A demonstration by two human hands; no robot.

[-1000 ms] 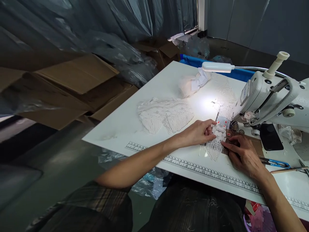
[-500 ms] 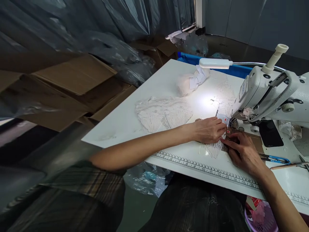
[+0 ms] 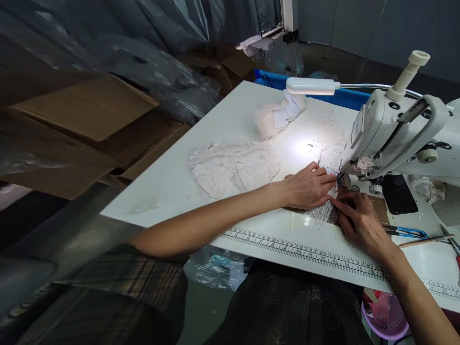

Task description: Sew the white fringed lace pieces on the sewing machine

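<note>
A white lace piece (image 3: pixel 320 214) lies under the presser foot (image 3: pixel 339 179) of a white sewing machine (image 3: pixel 386 132). My left hand (image 3: pixel 311 187) presses on it just left of the needle, fingers bent and held together. Close to the front of the foot, my right hand (image 3: pixel 361 221) pinches the lace edge between thumb and forefinger; its other fingers are curled. The two hands nearly touch at the fingertips. More lace (image 3: pixel 329 136) stretches behind the foot under the lamp's bright spot. The needle tip is too small to make out.
A second lace piece (image 3: pixel 233 167) and a pale bundle (image 3: pixel 275 117) lie on the white table (image 3: pixel 172 191). Right of my hands are a black phone (image 3: pixel 399 194), blue thread snips (image 3: pixel 406 232) and a wooden-handled tool (image 3: pixel 426 240). A lamp (image 3: pixel 312 86) hangs above; cardboard boxes (image 3: pixel 86 105) stand left.
The lace and my left hand have moved slightly away from me, toward the needle. My right hand stays at the lace edge. The whole view has shifted a little.
</note>
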